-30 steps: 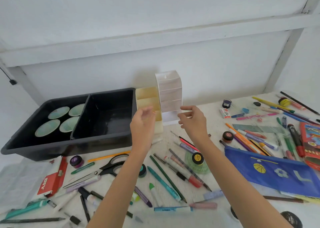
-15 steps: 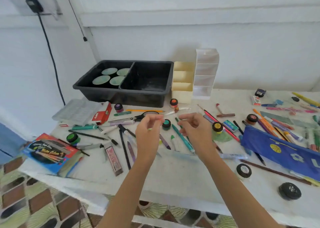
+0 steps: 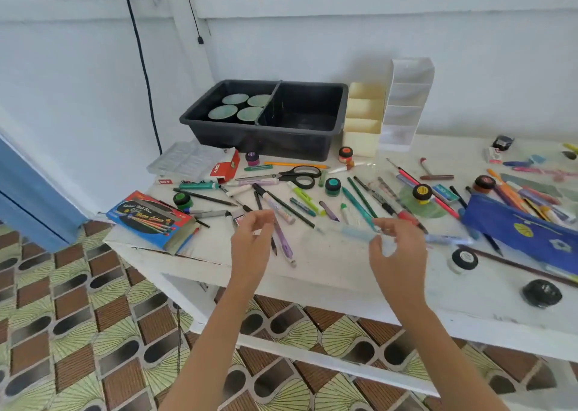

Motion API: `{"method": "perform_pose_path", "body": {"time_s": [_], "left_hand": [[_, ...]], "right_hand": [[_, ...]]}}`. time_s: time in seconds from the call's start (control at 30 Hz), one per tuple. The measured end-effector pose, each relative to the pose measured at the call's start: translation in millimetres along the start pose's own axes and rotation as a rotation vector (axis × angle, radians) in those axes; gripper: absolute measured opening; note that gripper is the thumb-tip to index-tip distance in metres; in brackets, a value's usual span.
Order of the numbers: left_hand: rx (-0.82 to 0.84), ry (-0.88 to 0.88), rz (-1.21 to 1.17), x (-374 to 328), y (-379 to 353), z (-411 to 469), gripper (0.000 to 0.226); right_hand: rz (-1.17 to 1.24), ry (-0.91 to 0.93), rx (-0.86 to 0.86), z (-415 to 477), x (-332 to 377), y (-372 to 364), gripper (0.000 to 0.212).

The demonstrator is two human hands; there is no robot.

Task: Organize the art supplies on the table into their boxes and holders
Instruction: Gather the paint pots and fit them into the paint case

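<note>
At eleven o'clock on the white table (image 3: 328, 273) we see a black tray (image 3: 266, 144) against the wall, split into two compartments. Its left compartment holds four pale green discs (image 3: 238, 107) lying flat. Just beside the tray, at twelve o'clock, stands a cream holder (image 3: 362, 135) with stepped compartments. Next to that is a taller white holder (image 3: 406, 104) of stacked tiers. We cannot tell whether anything sits inside either holder.

At nine o'clock a pencil box (image 3: 147, 219) lies at the table's corner, and at three o'clock a blue pencil case (image 3: 525, 238) lies flat. Between them, loose pens and markers (image 3: 281, 207), black-handled scissors (image 3: 297, 176) and small paint pots (image 3: 333, 186) are scattered over the tabletop, outside every container.

Both hands are raised over the near edge at six o'clock, with the forearms reaching up from below. Our left hand (image 3: 251, 241) has its fingers loosely curled. Thumb and forefinger arch toward each other with a gap between, and hold nothing that we can make out.

Our right hand (image 3: 397, 254) also has curled fingers. Its forefinger tip is at the end of a blurred pale blue pen (image 3: 347, 233) lying across the table. Because of the blur, we cannot tell whether the fingers pinch the pen or are only near it.
</note>
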State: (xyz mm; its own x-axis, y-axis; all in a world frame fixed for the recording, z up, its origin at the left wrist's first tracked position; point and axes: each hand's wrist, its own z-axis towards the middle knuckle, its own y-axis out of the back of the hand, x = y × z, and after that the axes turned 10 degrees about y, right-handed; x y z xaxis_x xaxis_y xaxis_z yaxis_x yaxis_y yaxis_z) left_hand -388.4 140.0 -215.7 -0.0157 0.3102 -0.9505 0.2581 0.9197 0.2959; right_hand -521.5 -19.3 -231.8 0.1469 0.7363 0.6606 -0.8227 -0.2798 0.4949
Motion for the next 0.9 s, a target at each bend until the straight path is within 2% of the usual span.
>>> {"method": "perform_pose_path", "body": {"time_s": [0.07, 0.17, 0.33, 0.43, 0.57, 0.7, 0.83, 0.9], "left_hand": [[0.105, -0.040, 0.036, 2, -7, -1, 0.020], [0.244, -0.111, 0.151, 9, -24, -5, 0.024], [0.386, -0.186, 0.345, 23, -39, -14, 0.081], [0.374, -0.233, 0.430, 30, -45, -15, 0.099], [0.326, -0.212, 0.384, 36, -52, -15, 0.090], [0.288, -0.245, 0.253, 32, -54, -23, 0.080], [0.226, -0.219, 0.096, 15, -51, -28, 0.081], [0.198, -0.165, 0.008, 4, -50, -30, 0.079]], "right_hand": [[-0.199, 0.020, -0.100, -14, -9, 11, 0.028], [-0.322, -0.126, -0.145, -34, -20, 24, 0.037], [-0.303, -0.269, -0.038, -58, -30, 32, 0.061], [-0.277, -0.235, 0.015, -67, -39, 33, 0.073], [-0.305, -0.145, 0.047, -76, -48, 33, 0.078], [-0.234, -0.143, -0.022, -74, -48, 36, 0.075], [-0.044, -0.232, -0.133, -54, -35, 57, 0.079], [0.078, -0.272, -0.196, -43, -28, 67, 0.073]]}}
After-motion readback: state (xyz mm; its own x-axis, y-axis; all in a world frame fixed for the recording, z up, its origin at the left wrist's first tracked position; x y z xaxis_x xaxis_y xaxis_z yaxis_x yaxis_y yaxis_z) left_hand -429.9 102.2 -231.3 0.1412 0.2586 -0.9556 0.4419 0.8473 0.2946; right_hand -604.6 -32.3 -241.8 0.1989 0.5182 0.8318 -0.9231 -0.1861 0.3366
